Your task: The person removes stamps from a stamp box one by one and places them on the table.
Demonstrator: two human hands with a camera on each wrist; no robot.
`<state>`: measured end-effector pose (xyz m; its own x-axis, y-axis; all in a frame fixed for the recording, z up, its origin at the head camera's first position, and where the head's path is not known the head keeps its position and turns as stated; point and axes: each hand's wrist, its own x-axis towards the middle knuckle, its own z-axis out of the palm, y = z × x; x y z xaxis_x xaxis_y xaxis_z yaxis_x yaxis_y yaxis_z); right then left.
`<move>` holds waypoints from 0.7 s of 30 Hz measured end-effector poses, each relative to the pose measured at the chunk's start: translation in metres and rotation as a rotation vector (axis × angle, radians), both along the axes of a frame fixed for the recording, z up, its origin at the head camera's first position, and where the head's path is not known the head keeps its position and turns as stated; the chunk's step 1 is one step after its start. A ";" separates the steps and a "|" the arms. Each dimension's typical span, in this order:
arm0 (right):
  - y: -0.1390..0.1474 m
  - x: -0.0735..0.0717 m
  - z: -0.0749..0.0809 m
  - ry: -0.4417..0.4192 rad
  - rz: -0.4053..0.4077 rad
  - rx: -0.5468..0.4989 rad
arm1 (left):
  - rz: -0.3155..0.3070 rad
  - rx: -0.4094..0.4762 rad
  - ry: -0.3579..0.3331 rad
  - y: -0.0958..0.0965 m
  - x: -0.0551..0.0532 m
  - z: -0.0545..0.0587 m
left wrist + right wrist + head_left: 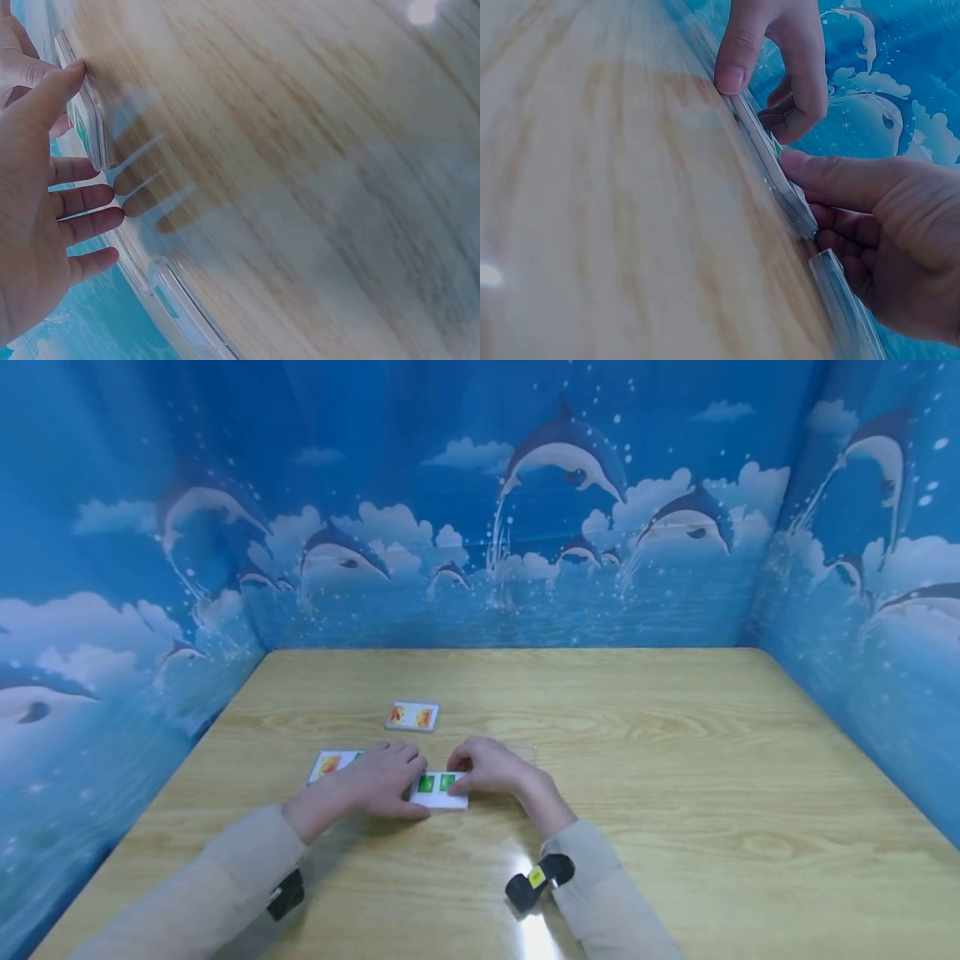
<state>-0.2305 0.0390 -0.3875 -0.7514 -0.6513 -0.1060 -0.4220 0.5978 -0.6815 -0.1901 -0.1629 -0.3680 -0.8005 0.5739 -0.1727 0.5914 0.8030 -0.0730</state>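
A white card with green pictures [438, 800], in a clear flat case, lies between my two hands. My left hand [386, 779] is at its left end; in the left wrist view the thumb [66, 81] touches the case edge and the other fingers stretch out, spread and nearly straight. From the right, my right hand [491, 767] pinches the card's right end. In the right wrist view its thumb [802, 166] presses on the top face while the curled fingers sit at the end of the case.
Partly behind my left hand lies a card with orange and green pictures [330, 765]. Farther back is a card with orange pictures [412, 716]. A clear plastic case [525, 752] shows just beyond my right hand. All rest on the wood-grain table [675, 777], with dolphin-print curtains [465, 502] around it.
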 end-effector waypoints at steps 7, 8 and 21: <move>0.000 -0.001 -0.002 0.007 -0.003 0.007 | -0.010 0.001 0.001 0.000 0.000 0.000; 0.000 -0.001 -0.002 0.008 -0.004 0.006 | -0.009 0.002 0.000 0.000 0.000 0.000; 0.000 -0.001 -0.001 -0.010 -0.020 -0.020 | -0.004 -0.011 0.000 0.001 -0.001 0.000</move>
